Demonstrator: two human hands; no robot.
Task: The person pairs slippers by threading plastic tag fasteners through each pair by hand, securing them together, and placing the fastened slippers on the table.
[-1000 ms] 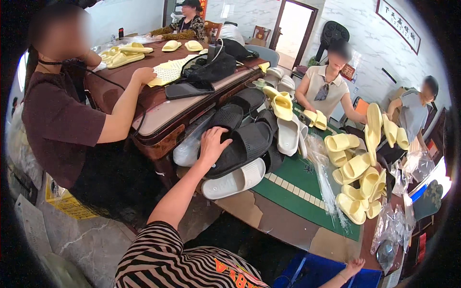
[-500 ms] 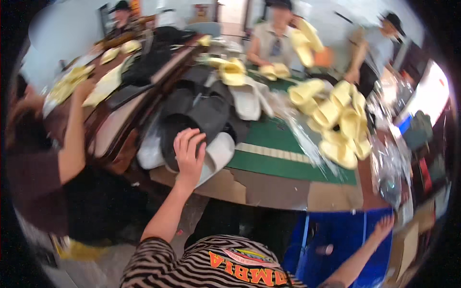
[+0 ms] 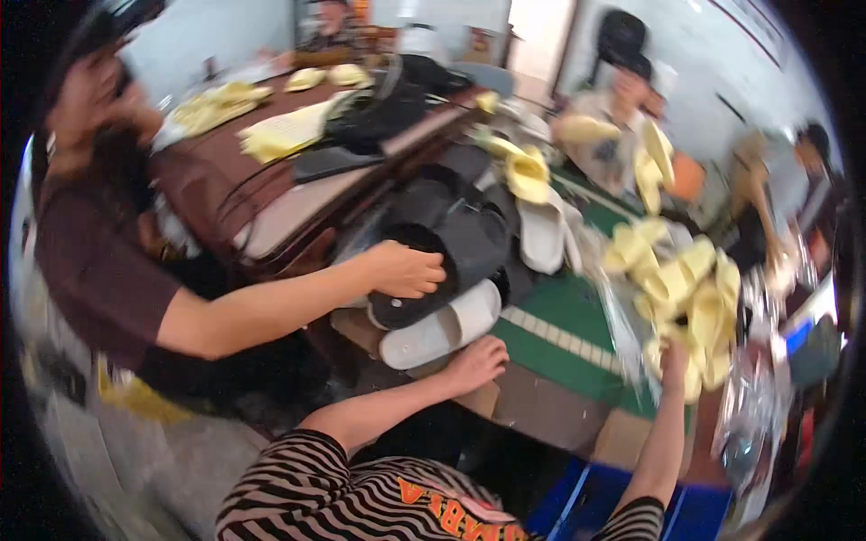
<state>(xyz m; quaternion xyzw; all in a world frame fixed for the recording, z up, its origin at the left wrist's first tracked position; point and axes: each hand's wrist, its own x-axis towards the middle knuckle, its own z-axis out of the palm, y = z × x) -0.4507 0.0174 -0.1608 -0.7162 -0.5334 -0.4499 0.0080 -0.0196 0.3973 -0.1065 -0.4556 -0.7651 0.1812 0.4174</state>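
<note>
My left hand [image 3: 478,365] rests at the table's near edge, fingers loosely bent and holding nothing. Just beyond it lies a white slipper [image 3: 424,341], beside a stack of black slippers [image 3: 451,234]. My right hand [image 3: 673,357] is at the near side of a heap of pale yellow slippers [image 3: 672,279]. Its fingers appear closed on the edge of a yellow slipper, though blur softens the grip. From the left, another person's hand [image 3: 406,269] reaches onto the black slippers.
A green mat [image 3: 568,316] covers part of the table, with clear plastic bags [image 3: 749,415] at its right end. Below the near edge stands a blue bin [image 3: 586,500]. Across the table a person [image 3: 613,126] handles yellow slippers; a brown table [image 3: 207,189] adjoins at left.
My right hand has come up from over the blue bin to the yellow heap. My left hand has moved off the slippers to the near edge. Another person's arm has reached in from the left.
</note>
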